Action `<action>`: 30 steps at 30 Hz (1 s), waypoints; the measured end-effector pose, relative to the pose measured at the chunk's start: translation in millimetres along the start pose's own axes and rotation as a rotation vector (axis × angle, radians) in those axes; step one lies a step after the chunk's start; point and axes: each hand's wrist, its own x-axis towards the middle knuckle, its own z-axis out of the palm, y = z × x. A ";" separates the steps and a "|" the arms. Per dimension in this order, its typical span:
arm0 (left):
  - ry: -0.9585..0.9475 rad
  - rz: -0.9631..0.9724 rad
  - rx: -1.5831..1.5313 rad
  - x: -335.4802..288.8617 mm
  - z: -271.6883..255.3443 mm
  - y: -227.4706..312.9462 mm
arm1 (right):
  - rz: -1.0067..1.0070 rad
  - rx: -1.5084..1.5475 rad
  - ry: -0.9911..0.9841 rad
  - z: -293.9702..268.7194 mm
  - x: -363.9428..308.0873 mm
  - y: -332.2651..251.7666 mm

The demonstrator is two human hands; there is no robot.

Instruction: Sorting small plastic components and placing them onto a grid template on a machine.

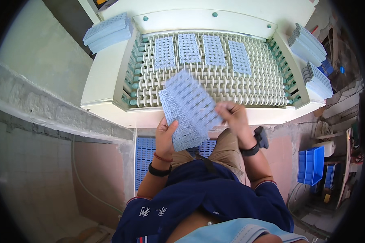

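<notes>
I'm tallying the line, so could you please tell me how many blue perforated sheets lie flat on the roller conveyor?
4, side by side along the far rollers: first sheet, second sheet, third sheet, fourth sheet. None looks hidden.

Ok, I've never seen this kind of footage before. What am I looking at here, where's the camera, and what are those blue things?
The one picture comes from a fisheye camera worn on a person's head, looking down, so straight edges bend near the rim. The forearms coming in from the bottom are the person's own. Both hands hold a small stack of pale blue perforated plastic grids: the left hand grips its lower edge, and the right hand has its fingers at the right side. In front stands a cream-coloured machine with a bed of white rollers. Four more grids lie in a row on it. Stacks of the same grids sit at its left corner and right side. A blue crate stands underneath.
</notes>
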 end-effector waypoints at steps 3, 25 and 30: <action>0.035 -0.011 0.036 -7.1 -3.9 10.1 | -0.044 -0.012 0.279 -58.3 47.1 -2.9; -0.007 -0.050 0.054 -4.6 -12.9 6.2 | 0.125 0.046 -0.208 6.2 -22.3 29.0; -0.078 -0.059 0.089 -5.3 -21.9 2.7 | 0.204 0.146 -0.221 42.2 -38.3 49.4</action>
